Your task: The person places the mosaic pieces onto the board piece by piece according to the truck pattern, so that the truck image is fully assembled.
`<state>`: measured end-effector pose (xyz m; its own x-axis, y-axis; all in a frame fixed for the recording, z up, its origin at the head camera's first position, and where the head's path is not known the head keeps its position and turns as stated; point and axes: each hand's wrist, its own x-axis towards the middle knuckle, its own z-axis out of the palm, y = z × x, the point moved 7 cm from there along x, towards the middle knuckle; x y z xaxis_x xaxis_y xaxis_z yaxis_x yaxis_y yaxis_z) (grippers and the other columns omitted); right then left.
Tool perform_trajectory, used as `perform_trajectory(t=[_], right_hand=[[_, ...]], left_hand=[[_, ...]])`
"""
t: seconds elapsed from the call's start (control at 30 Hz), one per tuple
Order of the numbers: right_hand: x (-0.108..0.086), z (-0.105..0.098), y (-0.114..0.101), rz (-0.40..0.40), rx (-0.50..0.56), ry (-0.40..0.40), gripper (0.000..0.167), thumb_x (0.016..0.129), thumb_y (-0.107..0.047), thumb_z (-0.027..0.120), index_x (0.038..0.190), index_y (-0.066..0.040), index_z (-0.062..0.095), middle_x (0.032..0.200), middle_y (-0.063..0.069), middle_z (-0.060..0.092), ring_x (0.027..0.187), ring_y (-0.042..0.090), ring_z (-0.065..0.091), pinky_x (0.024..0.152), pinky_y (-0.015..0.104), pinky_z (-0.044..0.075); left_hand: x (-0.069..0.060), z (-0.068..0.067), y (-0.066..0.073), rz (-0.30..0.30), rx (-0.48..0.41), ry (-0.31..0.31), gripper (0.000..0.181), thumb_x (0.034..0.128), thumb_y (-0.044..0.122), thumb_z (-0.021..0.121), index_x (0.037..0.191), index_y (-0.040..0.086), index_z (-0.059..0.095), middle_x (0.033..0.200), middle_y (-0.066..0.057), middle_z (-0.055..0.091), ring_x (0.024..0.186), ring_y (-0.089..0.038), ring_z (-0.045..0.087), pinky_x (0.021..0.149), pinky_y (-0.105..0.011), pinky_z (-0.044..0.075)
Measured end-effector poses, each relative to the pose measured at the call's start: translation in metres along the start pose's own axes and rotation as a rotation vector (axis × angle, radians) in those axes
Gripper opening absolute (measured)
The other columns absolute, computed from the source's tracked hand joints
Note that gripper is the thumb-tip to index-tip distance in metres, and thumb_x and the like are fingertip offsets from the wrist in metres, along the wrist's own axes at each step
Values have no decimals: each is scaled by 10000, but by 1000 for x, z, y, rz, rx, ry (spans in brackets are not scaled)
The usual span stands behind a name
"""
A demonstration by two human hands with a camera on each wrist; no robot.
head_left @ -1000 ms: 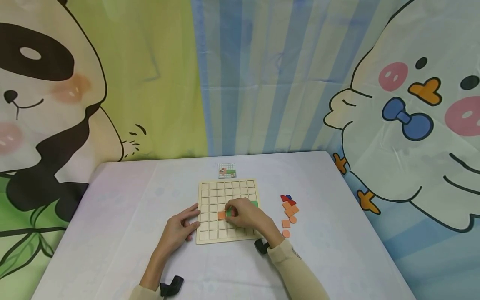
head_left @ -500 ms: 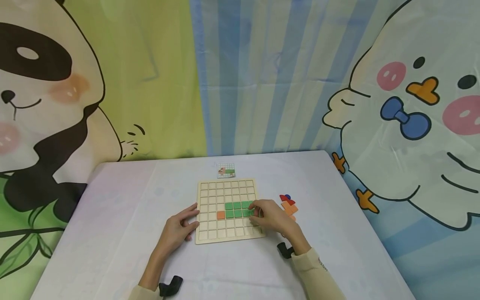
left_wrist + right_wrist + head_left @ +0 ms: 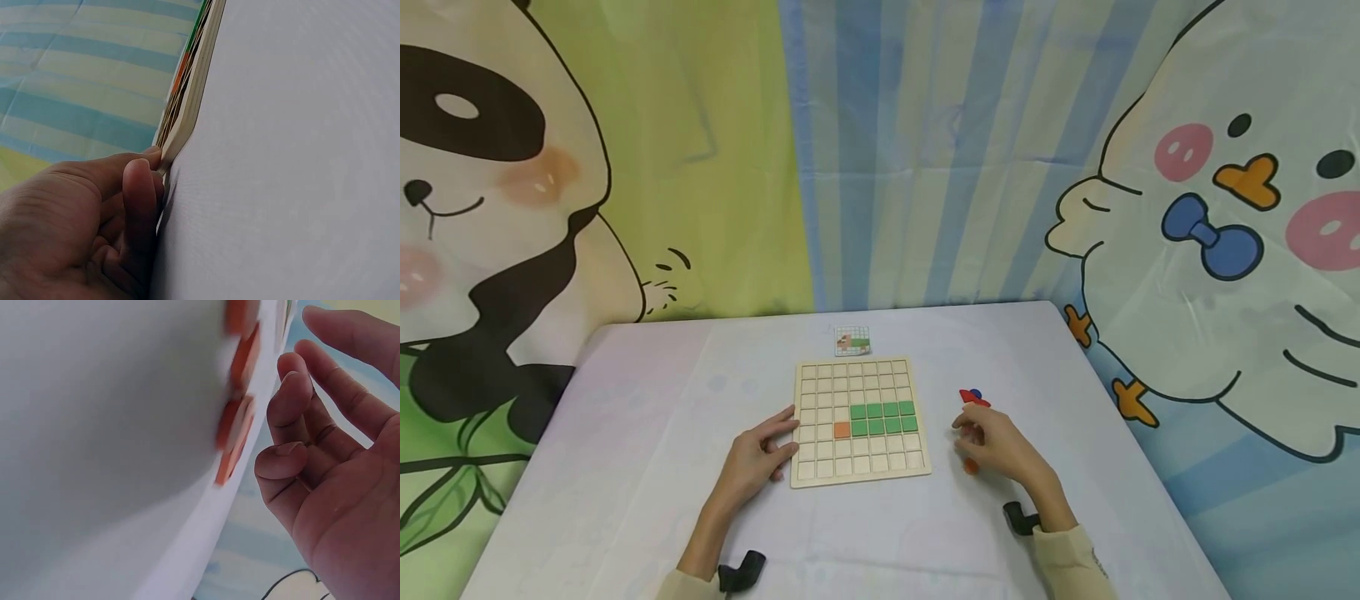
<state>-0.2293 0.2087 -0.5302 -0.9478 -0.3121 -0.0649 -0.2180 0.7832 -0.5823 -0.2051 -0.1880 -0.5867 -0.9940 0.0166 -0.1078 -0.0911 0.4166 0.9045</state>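
A wooden grid board (image 3: 862, 467) lies on the table, holding two rows of green squares (image 3: 876, 419) and one orange square (image 3: 842, 430) at their left. My left hand (image 3: 756, 457) touches the board's left edge with thumb and fingers; in the left wrist view the hand (image 3: 75, 219) rests at the board's corner (image 3: 181, 134). Over the loose pieces right of the board is my right hand (image 3: 1000, 443), hiding most of them. The right wrist view shows this hand (image 3: 337, 437) with nothing between its thumb and loosely bent fingers, beside orange pieces (image 3: 245, 355).
Behind the board lies a small picture card (image 3: 852, 341). Red pieces (image 3: 974, 398) and a blue piece (image 3: 976, 392) lie behind my right hand, and an orange round piece (image 3: 972, 467) in front of it. A printed curtain (image 3: 925, 167) hangs beyond the table.
My right hand has moved right, off the board to the loose pieces, uncovering the green squares. The left hand stays at the board's edge.
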Motion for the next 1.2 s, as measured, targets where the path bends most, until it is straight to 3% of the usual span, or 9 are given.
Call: perform_trajectory(t=[0.1,0.37,0.83,1.2], right_hand=[[-7,-2,10,28,-7,2,196,916,-122,818,1100,-84,760,913,-47,683,820,122,561,723,212,509],[-17,-4,22,10,0,23,224,902,-98,832,1110,-71,755,965,-3,712,867,143,585,774,222,546],[-15,-1,24,43,-56,-5,268,859,-82,876,1105,-87,768,1016,-1,690,885,134,547,753,221,521],[-14,-2,25,54,-73,2,240,861,-77,870,1082,-121,787,1087,0,697,940,145,566,829,280,567]], left_hand=[[0,1,0,4,-4,1,493,921,68,806,1401,94,696,1605,25,562,528,-124,568,490,-247,505],[2,0,-2,9,0,0,504,921,62,806,1410,101,689,1604,24,563,529,-127,570,488,-250,509],[1,1,0,-5,4,9,481,929,69,798,1399,100,699,1605,33,563,526,-138,577,489,-251,500],[1,1,-2,-18,5,16,484,923,62,801,1395,102,702,1602,30,565,531,-124,572,491,-251,509]])
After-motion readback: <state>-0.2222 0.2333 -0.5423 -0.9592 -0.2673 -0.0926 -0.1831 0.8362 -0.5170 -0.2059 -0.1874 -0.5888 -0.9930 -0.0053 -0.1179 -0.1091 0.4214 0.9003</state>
